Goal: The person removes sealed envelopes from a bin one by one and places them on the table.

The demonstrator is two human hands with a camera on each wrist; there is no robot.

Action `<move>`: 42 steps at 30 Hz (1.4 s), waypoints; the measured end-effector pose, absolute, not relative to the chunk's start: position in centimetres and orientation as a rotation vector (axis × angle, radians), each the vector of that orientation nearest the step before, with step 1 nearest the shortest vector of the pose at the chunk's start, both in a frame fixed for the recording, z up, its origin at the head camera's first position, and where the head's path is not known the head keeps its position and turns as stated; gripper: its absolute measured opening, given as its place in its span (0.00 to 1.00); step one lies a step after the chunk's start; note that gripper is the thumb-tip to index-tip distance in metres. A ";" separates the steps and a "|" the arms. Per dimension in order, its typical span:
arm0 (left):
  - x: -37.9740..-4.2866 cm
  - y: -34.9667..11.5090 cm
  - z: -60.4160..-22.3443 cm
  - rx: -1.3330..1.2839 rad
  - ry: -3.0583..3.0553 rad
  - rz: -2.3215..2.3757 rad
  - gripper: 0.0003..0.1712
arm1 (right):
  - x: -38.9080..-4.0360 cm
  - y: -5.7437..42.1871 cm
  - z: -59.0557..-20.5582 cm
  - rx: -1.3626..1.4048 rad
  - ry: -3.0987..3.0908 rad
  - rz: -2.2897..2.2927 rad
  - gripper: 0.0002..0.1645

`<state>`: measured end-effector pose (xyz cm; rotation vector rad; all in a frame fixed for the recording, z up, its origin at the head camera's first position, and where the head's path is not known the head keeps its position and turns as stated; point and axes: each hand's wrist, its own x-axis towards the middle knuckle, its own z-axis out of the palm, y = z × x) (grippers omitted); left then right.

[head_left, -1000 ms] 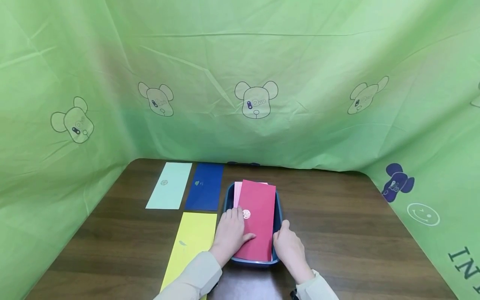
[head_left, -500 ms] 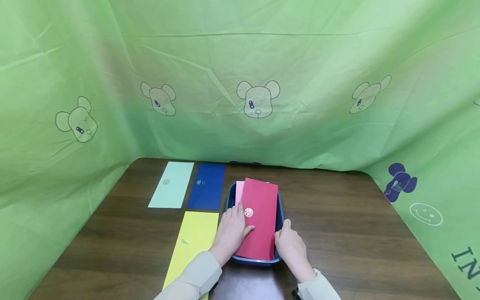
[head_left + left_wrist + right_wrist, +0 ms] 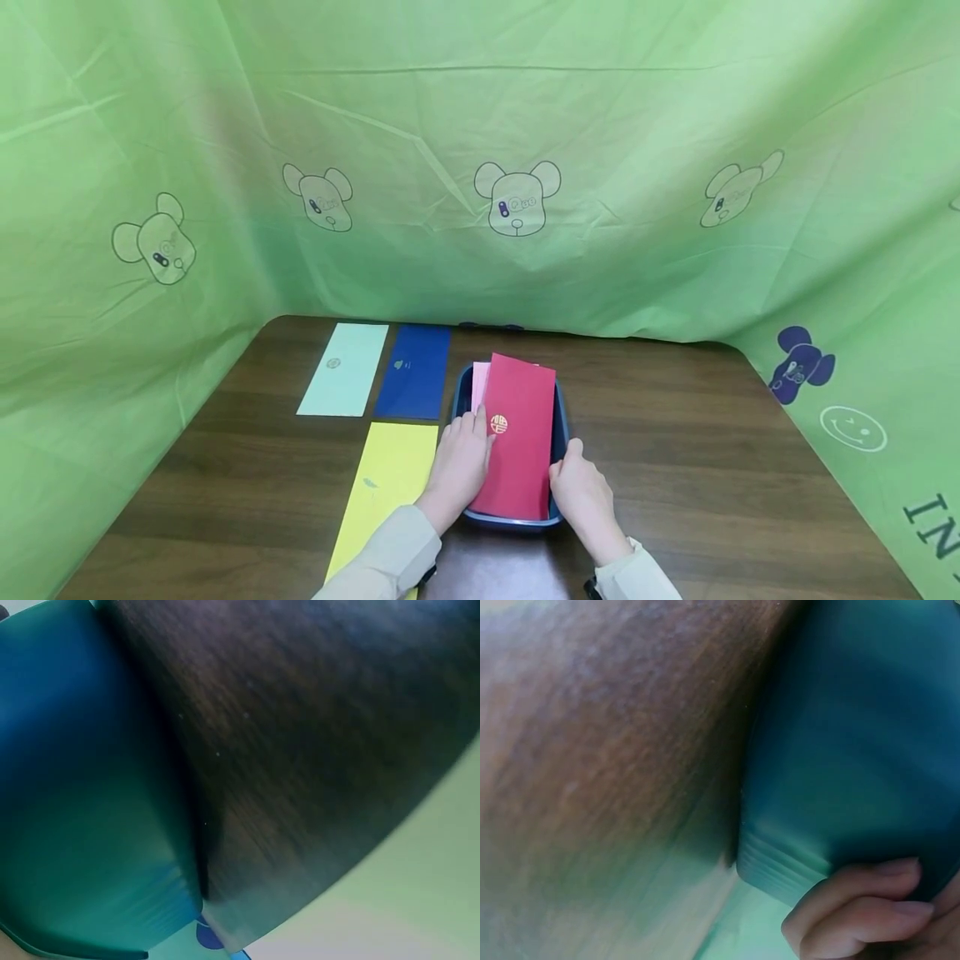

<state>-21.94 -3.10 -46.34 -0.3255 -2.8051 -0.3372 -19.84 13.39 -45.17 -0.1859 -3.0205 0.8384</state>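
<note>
A dark blue plastic bin (image 3: 507,524) stands on the table in front of me. A red envelope (image 3: 521,425) with a gold round emblem lies slanted in it, its far end sticking up past the rim. Beneath, a pink envelope (image 3: 480,382) shows at the far left. My left hand (image 3: 461,458) holds the red envelope at its left edge, thumb and forefinger close together there. The right hand (image 3: 582,493) grips the bin's right rim; in the right wrist view its curled fingers (image 3: 855,915) press against the outer wall. The left wrist view shows mainly the bin's side.
Left of the bin lie a yellow envelope (image 3: 390,483), a blue envelope (image 3: 412,373) and a pale mint envelope (image 3: 344,369), flat on the brown wooden table (image 3: 675,442). A green cloth (image 3: 622,275) hangs around the table's back and sides.
My left thumb has drawn back from the red envelope's face to its left edge. The envelope has tilted slightly, and its emblem now looks gold instead of white. The right hand stays on the rim.
</note>
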 end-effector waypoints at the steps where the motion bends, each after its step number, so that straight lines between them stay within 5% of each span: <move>1: -21.9 -3.1 -46.4 -0.322 -2.801 -0.350 0.31 | -19.8 13.4 -45.2 -0.185 -3.022 0.837 0.10; 42: -21.6 -3.4 -46.0 -0.242 -2.723 -0.795 0.29 | -19.9 13.5 -45.1 -0.194 -3.039 0.823 0.11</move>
